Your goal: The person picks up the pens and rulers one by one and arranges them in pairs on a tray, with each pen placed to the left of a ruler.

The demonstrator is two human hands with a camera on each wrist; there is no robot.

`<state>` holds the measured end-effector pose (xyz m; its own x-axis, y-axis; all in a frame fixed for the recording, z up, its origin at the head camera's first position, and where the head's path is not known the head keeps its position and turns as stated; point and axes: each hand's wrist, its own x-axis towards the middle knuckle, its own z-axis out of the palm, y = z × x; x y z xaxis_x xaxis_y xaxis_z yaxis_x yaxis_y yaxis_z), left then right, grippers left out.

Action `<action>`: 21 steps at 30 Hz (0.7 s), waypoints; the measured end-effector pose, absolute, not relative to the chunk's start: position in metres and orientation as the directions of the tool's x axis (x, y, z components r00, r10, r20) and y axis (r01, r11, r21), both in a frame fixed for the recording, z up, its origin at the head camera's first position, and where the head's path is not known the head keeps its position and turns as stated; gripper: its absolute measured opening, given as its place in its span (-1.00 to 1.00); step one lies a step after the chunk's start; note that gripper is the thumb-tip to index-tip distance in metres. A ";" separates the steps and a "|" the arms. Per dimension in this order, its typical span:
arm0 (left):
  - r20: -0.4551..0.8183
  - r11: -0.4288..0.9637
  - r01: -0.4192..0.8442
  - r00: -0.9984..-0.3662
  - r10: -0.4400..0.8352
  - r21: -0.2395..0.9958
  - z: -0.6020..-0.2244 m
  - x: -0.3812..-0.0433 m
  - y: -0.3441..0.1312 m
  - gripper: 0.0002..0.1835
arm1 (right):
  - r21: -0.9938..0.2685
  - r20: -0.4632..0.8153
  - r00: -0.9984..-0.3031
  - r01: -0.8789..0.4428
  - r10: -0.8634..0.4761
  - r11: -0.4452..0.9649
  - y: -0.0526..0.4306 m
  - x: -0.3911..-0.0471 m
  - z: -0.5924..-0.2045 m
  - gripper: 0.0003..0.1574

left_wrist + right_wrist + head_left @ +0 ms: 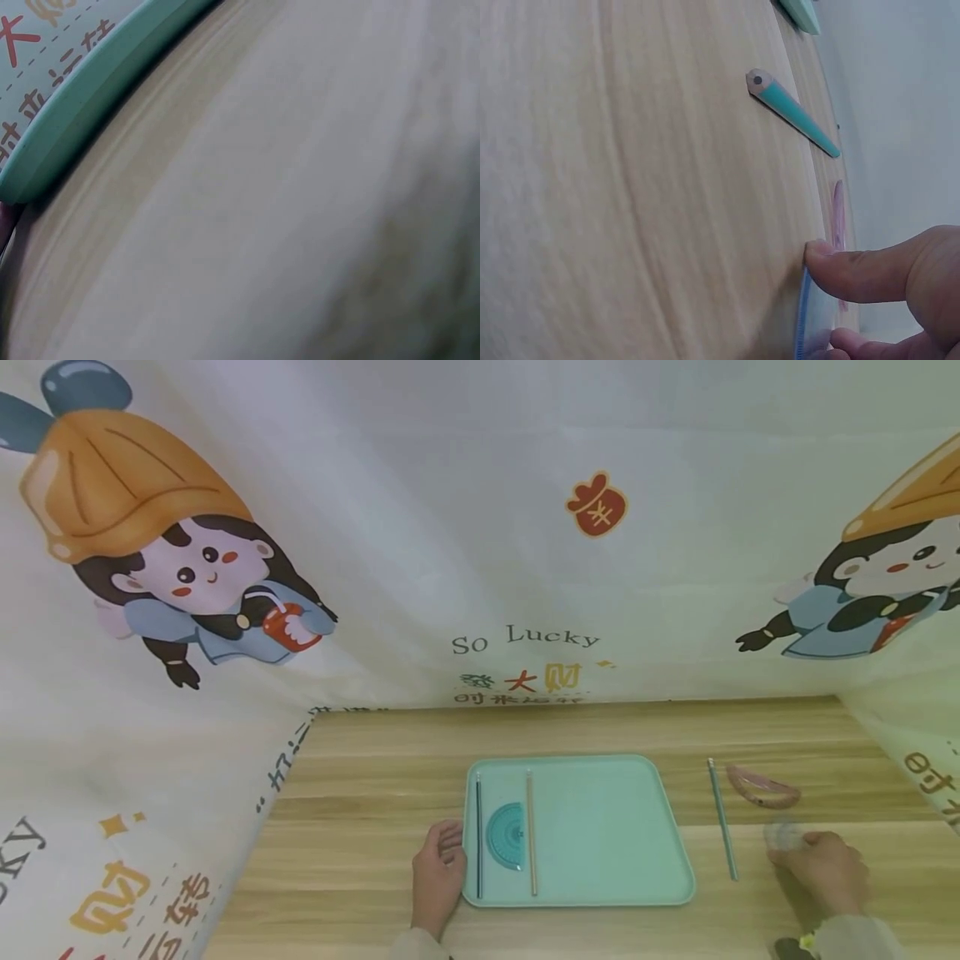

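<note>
My right hand [825, 868] pinches a clear plastic protractor [783, 834] between thumb and fingers, over the table right of the tray. In the right wrist view the protractor [802, 319] stands on edge, fine tick marks along its bluish side. Just beyond it lies a pink protractor [765, 789], with a teal pencil [722, 818] to its left. My left hand [438, 872] rests at the left rim of the mint-green tray [600, 835], fingers loosely bent. Inside the tray, a blue-green protractor [506, 836] lies between a dark pencil [478, 835] and a tan pencil [532, 835].
The wood-grain table [360, 810] is enclosed at the back and sides by a printed white cloth [420, 527]. A small dark item with a yellow flower [807, 942] shows by the right sleeve [855, 939].
</note>
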<state>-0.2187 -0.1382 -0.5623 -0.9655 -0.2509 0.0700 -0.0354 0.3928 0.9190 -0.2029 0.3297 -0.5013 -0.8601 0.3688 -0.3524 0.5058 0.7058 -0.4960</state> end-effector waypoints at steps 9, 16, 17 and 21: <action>0.070 0.395 -0.039 -0.964 -0.258 0.918 -0.560 -0.220 -0.140 -0.64 | -0.537 -0.373 -0.889 0.440 0.266 0.719 0.330 -0.206 -0.497 0.00; 0.070 0.391 -0.039 -0.963 -0.261 0.920 -0.561 -0.219 -0.139 -0.65 | -0.515 -0.389 -0.885 0.439 0.255 0.736 0.330 -0.207 -0.496 0.01; 0.069 0.391 -0.039 -0.963 -0.259 0.920 -0.561 -0.219 -0.139 -0.65 | -0.516 -0.392 -0.886 0.436 0.249 0.738 0.330 -0.207 -0.496 0.01; 0.072 0.389 -0.035 -0.964 -0.258 0.921 -0.561 -0.219 -0.139 -0.65 | -0.516 -0.402 -0.889 0.419 0.220 0.747 0.332 -0.206 -0.496 0.02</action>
<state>-0.2191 -0.1387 -0.5607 -0.9636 -0.2576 0.0720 -0.0352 0.3890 0.9206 -0.2061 0.3324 -0.4955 -0.8886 0.2203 -0.4023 0.4188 0.7474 -0.5158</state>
